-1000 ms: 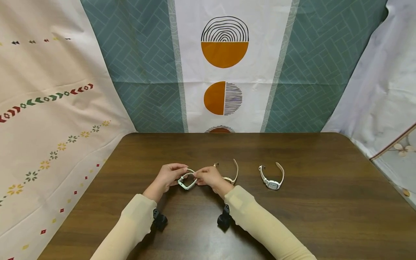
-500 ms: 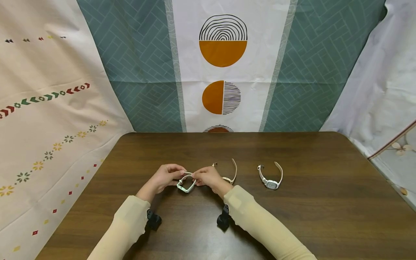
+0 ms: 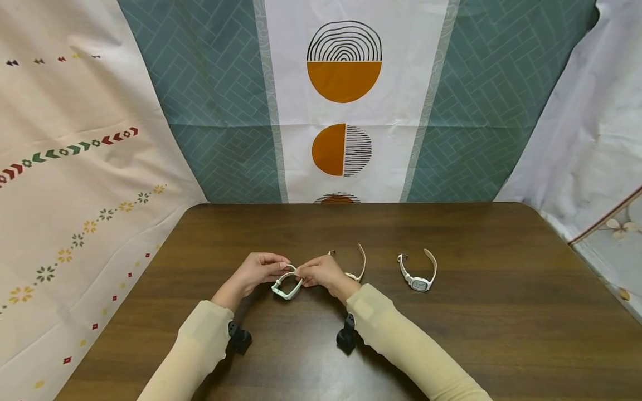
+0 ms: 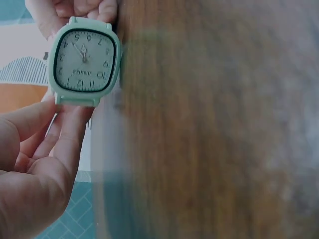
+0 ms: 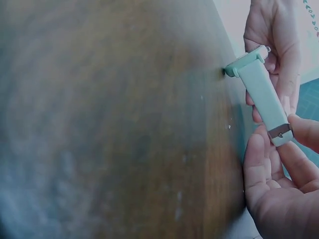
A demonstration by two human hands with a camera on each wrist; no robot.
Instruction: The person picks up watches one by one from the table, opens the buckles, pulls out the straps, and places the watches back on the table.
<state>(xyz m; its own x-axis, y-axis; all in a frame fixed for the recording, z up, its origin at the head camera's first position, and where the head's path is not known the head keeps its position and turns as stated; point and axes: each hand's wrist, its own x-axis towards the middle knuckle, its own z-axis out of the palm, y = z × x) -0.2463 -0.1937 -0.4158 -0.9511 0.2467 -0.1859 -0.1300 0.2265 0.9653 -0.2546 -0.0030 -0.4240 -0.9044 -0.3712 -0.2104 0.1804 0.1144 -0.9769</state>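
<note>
Both hands hold a mint green wristwatch (image 3: 281, 293) over the table, its case low and its strap bent up into a loop. My right hand (image 3: 323, 274) pinches the strap at the buckle (image 5: 280, 132) between thumb and fingers, as the right wrist view shows. On the other side, my left hand (image 3: 254, 274) grips the other strap part near its end. The left wrist view shows the square dial (image 4: 84, 60) facing that camera, with the left fingers (image 4: 65, 144) behind the strap below the case. The strap tip is partly hidden by the fingers.
A cream watch (image 3: 363, 262) lies just behind the right hand, partly covered by it. Farther right lies a white watch (image 3: 419, 284), strap unfastened and spread. The brown wooden table (image 3: 481, 334) ends at a patterned curtain (image 3: 225, 139).
My left hand and forearm have shifted slightly left, and the mint watch's case has dipped a little. My right hand keeps its pinch on the strap. The other watches stay put.
</note>
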